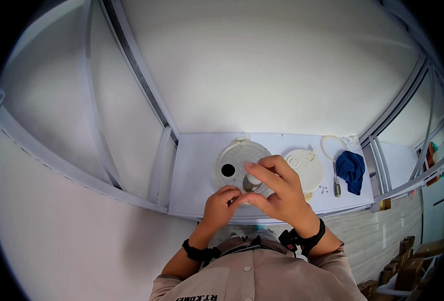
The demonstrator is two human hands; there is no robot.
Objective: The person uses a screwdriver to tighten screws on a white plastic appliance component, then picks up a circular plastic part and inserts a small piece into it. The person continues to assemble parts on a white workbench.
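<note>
Fingers [269,174] of the right hand [289,197] arch with index and thumb apart; a white knob [253,179] shows between them, over the drum [242,150], though whether they grip it cannot be told. Those of the left hand [219,207] gather at the drum's near rim, beside the right thumb; what they pinch, if anything, is hidden. For good handling, the right fingers should probably meet the knob squarely, without tilting it, while the left hand steadies the rim. Beyond the left fingers is a black hole [227,170]. Right of the right fingers lie a white disc [309,171], then small bits [324,190], a screwdriver [337,188] and a blue cloth [350,171].
</note>
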